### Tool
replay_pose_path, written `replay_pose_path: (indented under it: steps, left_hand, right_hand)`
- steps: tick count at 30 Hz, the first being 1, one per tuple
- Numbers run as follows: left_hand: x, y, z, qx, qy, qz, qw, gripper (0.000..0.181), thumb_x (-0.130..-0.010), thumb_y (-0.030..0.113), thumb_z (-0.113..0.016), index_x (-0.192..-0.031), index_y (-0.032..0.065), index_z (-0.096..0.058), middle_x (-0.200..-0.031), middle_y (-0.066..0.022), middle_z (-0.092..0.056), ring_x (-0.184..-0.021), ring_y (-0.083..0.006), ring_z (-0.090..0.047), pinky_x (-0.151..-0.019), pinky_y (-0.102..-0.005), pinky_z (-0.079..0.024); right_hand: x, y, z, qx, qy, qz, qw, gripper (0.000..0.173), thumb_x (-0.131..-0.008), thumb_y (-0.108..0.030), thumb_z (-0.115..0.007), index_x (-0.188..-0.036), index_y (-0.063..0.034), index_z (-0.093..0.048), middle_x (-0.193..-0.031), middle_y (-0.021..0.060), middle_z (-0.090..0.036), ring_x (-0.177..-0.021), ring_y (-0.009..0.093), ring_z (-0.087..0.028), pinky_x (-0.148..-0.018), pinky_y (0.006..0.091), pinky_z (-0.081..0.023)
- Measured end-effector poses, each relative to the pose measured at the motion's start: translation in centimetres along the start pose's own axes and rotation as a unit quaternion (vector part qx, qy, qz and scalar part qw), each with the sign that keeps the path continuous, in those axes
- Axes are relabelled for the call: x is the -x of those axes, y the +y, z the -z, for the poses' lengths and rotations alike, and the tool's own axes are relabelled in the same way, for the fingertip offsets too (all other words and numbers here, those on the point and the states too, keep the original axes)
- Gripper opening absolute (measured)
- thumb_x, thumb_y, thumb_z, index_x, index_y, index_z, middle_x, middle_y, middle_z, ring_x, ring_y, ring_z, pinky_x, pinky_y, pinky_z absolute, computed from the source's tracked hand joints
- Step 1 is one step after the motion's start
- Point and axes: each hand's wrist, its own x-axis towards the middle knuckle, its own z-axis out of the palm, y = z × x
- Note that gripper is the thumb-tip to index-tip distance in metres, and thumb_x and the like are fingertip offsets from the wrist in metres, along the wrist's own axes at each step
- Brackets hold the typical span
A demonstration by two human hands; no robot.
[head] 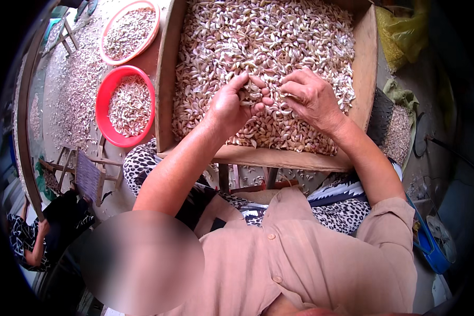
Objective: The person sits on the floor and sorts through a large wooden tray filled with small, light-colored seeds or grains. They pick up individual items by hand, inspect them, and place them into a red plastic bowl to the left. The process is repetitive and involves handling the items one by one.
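A shallow wooden tray (260, 157) in front of me holds a thick layer of loose garlic cloves (260, 35). Over its near half, my left hand (231, 102) is turned partly palm up, its fingers curled around several garlic cloves (252, 93). Close by on the right, my right hand (314, 98) faces down with fingers bent towards the thumb. Its fingertips are among or just above the cloves, and whether a clove is pinched there is not visible.
Left of the tray stand a red plastic basin (99, 106) and a pink-rimmed basket (156, 23), both filled with cloves. Peelings (79, 75) litter the floor. A small stool (87, 173) and another person (35, 241) are at left. A yellow bag (403, 35) lies right.
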Motion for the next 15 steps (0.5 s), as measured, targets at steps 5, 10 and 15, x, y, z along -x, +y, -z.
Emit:
replay_pose_path:
  steps: [5,10,15]
  left_hand:
    - [0.3,2.4,0.3,-0.006,0.044,-0.075,0.996,0.041,-0.109,0.032,-0.036,-0.102,0.0008,-0.061,-0.091,-0.0131,-0.066,-0.083,-0.0268,-0.071,-0.068,-0.0320,-0.061]
    - [0.5,2.8,0.6,0.001,0.058,-0.083,0.995,0.039,-0.109,0.030,-0.035,-0.101,0.0015,-0.060,-0.091,-0.0125,-0.065,-0.081,-0.0259,-0.070,-0.067,-0.0318,-0.060]
    - [0.8,2.5,-0.2,-0.026,0.083,-0.072,0.994,0.038,-0.109,0.029,-0.035,-0.102,0.0012,-0.060,-0.091,-0.0122,-0.064,-0.080,-0.0253,-0.068,-0.069,-0.0313,-0.058]
  right_hand:
    - [-0.1,2.5,0.6,-0.004,0.003,-0.162,0.987,0.009,-0.083,-0.007,-0.066,-0.090,-0.0085,-0.072,-0.094,0.0065,-0.070,-0.088,0.025,-0.068,-0.081,0.0378,-0.056]
    - [-0.7,2.6,-0.5,-0.056,0.018,-0.131,0.990,0.015,-0.081,-0.006,-0.065,-0.095,-0.0064,-0.072,-0.095,0.0077,-0.069,-0.095,0.026,-0.067,-0.084,0.0382,-0.054]
    - [-1.9,1.5,-0.6,-0.090,-0.048,-0.119,0.988,0.019,-0.080,-0.009,-0.066,-0.098,-0.0067,-0.072,-0.095,0.0080,-0.068,-0.093,0.026,-0.067,-0.084,0.0380,-0.055]
